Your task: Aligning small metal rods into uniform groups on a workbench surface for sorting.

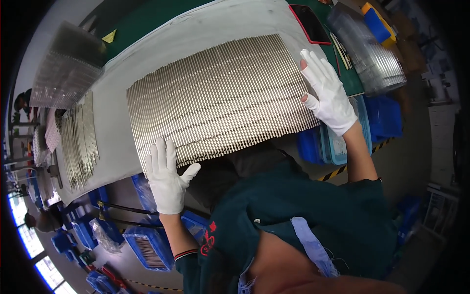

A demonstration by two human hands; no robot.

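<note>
A broad row of thin, shiny metal rods (220, 93) lies side by side on a pale cloth (115, 127) covering the table. My left hand (166, 181), in a white glove, rests flat at the row's near left corner, its fingers stretched over the rod ends and the thumb spread out. At the right edge is my right hand (330, 95), also gloved, with fingers extended along the outermost rods. Two bare fingertips poke out of that right glove. Neither hand grips anything. Farther left on the cloth lies a smaller batch of metal rods (81, 139).
Clear plastic trays (68, 66) are stacked at the far left, and more clear trays (374, 56) at the far right. A red-edged phone (309, 23) lies near thin tools (341, 51). Below the table stand blue bins (384, 115) and a blue crate of rods (148, 250).
</note>
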